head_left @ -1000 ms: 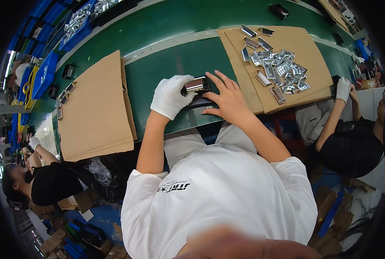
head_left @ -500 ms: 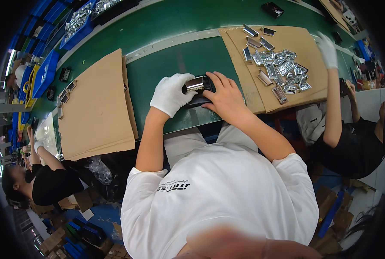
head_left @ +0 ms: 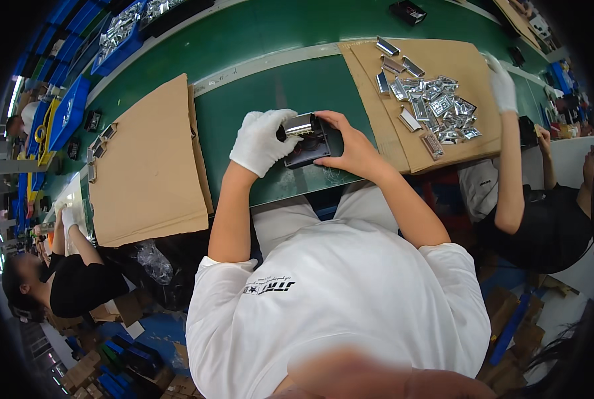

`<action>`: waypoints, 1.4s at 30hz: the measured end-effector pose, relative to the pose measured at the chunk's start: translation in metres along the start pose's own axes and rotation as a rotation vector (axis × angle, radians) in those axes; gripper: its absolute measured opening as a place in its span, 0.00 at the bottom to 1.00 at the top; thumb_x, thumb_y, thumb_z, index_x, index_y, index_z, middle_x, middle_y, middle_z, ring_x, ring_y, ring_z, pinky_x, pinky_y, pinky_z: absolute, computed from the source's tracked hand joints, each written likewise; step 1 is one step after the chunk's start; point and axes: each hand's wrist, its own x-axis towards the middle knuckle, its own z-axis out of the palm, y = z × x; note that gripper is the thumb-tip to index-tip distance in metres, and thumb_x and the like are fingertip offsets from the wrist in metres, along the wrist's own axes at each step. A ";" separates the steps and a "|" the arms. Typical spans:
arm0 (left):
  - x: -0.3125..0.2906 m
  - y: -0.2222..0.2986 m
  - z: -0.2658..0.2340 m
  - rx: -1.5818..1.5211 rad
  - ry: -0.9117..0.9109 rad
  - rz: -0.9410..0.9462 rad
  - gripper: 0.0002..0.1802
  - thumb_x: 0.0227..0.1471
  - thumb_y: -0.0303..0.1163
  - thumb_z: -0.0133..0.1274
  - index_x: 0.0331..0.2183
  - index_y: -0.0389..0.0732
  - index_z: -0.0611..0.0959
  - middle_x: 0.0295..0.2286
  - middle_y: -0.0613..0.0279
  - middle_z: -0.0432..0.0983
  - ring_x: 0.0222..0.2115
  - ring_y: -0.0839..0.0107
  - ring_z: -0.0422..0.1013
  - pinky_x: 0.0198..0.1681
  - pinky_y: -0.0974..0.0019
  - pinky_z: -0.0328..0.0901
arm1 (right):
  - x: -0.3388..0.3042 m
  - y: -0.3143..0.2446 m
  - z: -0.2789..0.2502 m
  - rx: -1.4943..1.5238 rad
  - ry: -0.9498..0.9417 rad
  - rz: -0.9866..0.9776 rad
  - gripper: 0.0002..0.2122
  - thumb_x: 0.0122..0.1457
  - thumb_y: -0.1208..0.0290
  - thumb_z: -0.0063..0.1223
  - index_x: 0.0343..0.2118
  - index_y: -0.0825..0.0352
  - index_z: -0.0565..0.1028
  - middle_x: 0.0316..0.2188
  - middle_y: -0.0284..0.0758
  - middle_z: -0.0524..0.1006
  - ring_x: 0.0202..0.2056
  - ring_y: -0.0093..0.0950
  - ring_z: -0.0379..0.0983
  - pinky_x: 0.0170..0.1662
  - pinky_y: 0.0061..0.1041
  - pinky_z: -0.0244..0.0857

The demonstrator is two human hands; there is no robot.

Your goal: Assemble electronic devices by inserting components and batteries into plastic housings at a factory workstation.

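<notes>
My left hand (head_left: 259,142), in a white glove, is closed round a shiny chrome metal piece (head_left: 299,126) with a curved face. That piece sits at the far-left part of a black open box (head_left: 306,153), whose dark inside shows below it. Bare, my right hand (head_left: 353,146) spans the box's right side, with the index finger at the far edge and the thumb at the near edge. The gloved palm hides the left part of the chrome piece. Under both hands lies the green table (head_left: 230,100).
On the right, a cardboard sheet (head_left: 370,80) bears a pile of chrome pieces (head_left: 436,106). Another cardboard sheet (head_left: 150,166) lies left, with a few pieces along its edge. A black box (head_left: 408,12) stands at the back. Co-workers sit either side; one's gloved hand (head_left: 502,86) nears the pile.
My right hand has shifted from over the box to its right side, baring more of the inside. The back black box has moved left. The right co-worker's gloved hand has moved slightly nearer.
</notes>
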 end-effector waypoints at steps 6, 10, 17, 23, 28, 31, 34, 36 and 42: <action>0.001 -0.005 0.003 -0.036 -0.024 0.026 0.19 0.38 0.29 0.65 0.38 0.48 0.84 0.32 0.66 0.82 0.30 0.59 0.72 0.39 0.63 0.68 | 0.001 0.003 0.000 -0.064 -0.010 -0.053 0.46 0.41 0.74 0.73 0.65 0.55 0.58 0.61 0.35 0.70 0.58 0.35 0.70 0.60 0.31 0.63; 0.000 -0.006 0.004 -0.010 -0.020 0.026 0.19 0.38 0.30 0.65 0.38 0.48 0.84 0.32 0.66 0.82 0.29 0.58 0.73 0.39 0.64 0.68 | 0.001 -0.001 -0.001 -0.038 -0.034 -0.001 0.47 0.40 0.75 0.73 0.66 0.57 0.57 0.62 0.34 0.68 0.62 0.32 0.66 0.63 0.30 0.60; 0.000 -0.004 0.004 0.002 0.008 0.046 0.18 0.39 0.30 0.64 0.38 0.48 0.83 0.31 0.66 0.83 0.26 0.58 0.72 0.39 0.64 0.67 | 0.001 0.000 0.000 -0.028 -0.019 -0.025 0.47 0.41 0.75 0.73 0.66 0.56 0.57 0.62 0.35 0.69 0.61 0.32 0.67 0.63 0.30 0.60; 0.004 0.013 -0.001 0.222 -0.038 0.085 0.16 0.40 0.30 0.62 0.37 0.48 0.82 0.31 0.67 0.83 0.26 0.59 0.73 0.42 0.64 0.64 | -0.001 -0.002 -0.001 -0.129 -0.028 -0.078 0.40 0.44 0.73 0.71 0.63 0.53 0.64 0.63 0.36 0.68 0.61 0.33 0.67 0.62 0.30 0.61; 0.000 0.012 0.013 0.351 -0.027 0.108 0.17 0.39 0.28 0.63 0.37 0.48 0.81 0.30 0.71 0.83 0.26 0.62 0.73 0.47 0.65 0.62 | -0.005 0.000 0.004 -0.230 0.006 -0.148 0.29 0.48 0.69 0.68 0.56 0.52 0.72 0.63 0.36 0.67 0.60 0.34 0.67 0.60 0.30 0.63; -0.002 0.011 0.014 0.353 -0.005 0.117 0.17 0.39 0.28 0.63 0.37 0.48 0.80 0.30 0.72 0.83 0.26 0.63 0.73 0.48 0.65 0.62 | -0.005 0.005 0.005 -0.325 0.011 -0.206 0.24 0.50 0.67 0.67 0.52 0.53 0.75 0.63 0.37 0.66 0.60 0.36 0.67 0.60 0.30 0.63; -0.004 0.011 0.013 0.305 0.041 0.130 0.16 0.40 0.27 0.62 0.37 0.48 0.80 0.30 0.71 0.83 0.27 0.63 0.73 0.50 0.65 0.61 | -0.003 0.010 0.002 -0.546 -0.019 -0.323 0.17 0.53 0.62 0.65 0.46 0.55 0.78 0.63 0.40 0.66 0.60 0.39 0.67 0.59 0.31 0.63; -0.005 0.010 0.012 0.314 0.029 0.126 0.16 0.40 0.28 0.62 0.37 0.48 0.80 0.30 0.71 0.84 0.27 0.63 0.73 0.51 0.65 0.61 | -0.003 0.006 0.003 -0.633 0.005 -0.367 0.16 0.53 0.61 0.64 0.45 0.55 0.78 0.63 0.41 0.66 0.60 0.41 0.67 0.59 0.31 0.63; -0.005 0.010 0.011 0.343 -0.024 0.105 0.16 0.40 0.28 0.62 0.37 0.47 0.80 0.31 0.71 0.84 0.29 0.64 0.75 0.52 0.64 0.61 | -0.002 -0.014 0.009 -0.960 0.020 -0.439 0.13 0.56 0.56 0.61 0.39 0.58 0.78 0.61 0.47 0.66 0.60 0.46 0.66 0.59 0.33 0.62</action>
